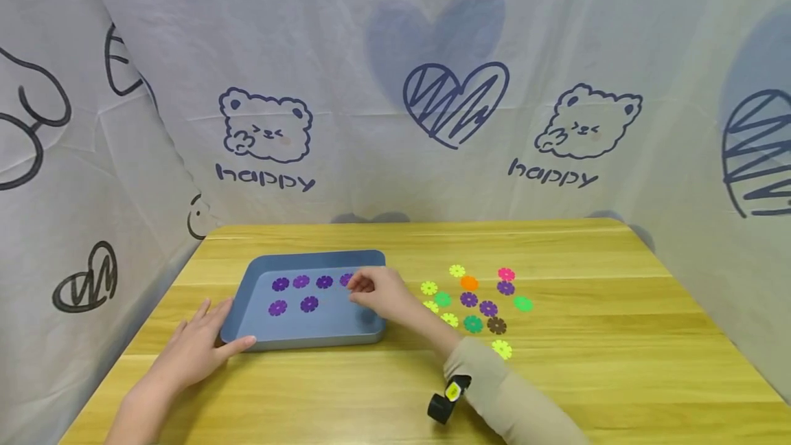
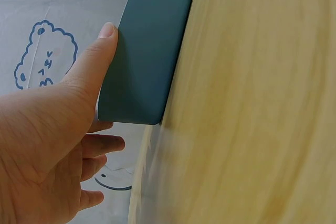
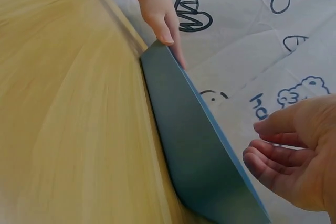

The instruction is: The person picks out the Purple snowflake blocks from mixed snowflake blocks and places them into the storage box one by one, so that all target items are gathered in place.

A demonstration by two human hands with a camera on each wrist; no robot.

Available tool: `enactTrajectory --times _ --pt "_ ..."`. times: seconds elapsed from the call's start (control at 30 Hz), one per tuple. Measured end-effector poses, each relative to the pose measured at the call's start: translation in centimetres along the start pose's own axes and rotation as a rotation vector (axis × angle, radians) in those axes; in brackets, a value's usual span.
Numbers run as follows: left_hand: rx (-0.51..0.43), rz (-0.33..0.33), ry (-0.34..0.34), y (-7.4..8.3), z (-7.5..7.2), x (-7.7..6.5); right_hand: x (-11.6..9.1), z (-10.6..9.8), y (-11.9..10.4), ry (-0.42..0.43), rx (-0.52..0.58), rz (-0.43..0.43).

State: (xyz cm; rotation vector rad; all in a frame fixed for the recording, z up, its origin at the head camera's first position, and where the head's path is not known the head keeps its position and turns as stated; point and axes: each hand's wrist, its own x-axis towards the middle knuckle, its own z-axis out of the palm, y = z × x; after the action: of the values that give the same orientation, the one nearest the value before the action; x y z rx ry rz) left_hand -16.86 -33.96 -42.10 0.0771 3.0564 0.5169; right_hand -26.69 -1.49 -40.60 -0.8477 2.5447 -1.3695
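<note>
Head view: on the table (image 1: 618, 349), a blue tray (image 1: 303, 344) is touched by the spread left hand (image 1: 194, 347); over its right end, the right hand (image 1: 384, 290) is held, thumb and fingers apart, just beside a purple flower-shaped disc (image 1: 345, 280) inside.

Left of the right hand (image 1: 384, 294), one tray (image 1: 336, 325) showed six purple discs (image 1: 310, 304) — right of it lay five yellow (image 1: 457, 271), three green (image 1: 523, 303), three purple (image 1: 469, 299), one orange (image 1: 469, 283), one pink (image 1: 506, 274), one brown (image 1: 496, 325).
</note>
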Motion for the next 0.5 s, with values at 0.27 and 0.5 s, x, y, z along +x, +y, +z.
enactTrajectory --times 0.27,0.5 --pt "-0.003 -0.003 -0.009 -0.1 0.1 0.1 -3.4 -4.1 2.3 0.063 -0.018 0.012" --pt "-0.01 0.003 -0.004 -0.2 0.2 0.1 -6.1 -7.2 5.3 0.106 -0.028 0.025"
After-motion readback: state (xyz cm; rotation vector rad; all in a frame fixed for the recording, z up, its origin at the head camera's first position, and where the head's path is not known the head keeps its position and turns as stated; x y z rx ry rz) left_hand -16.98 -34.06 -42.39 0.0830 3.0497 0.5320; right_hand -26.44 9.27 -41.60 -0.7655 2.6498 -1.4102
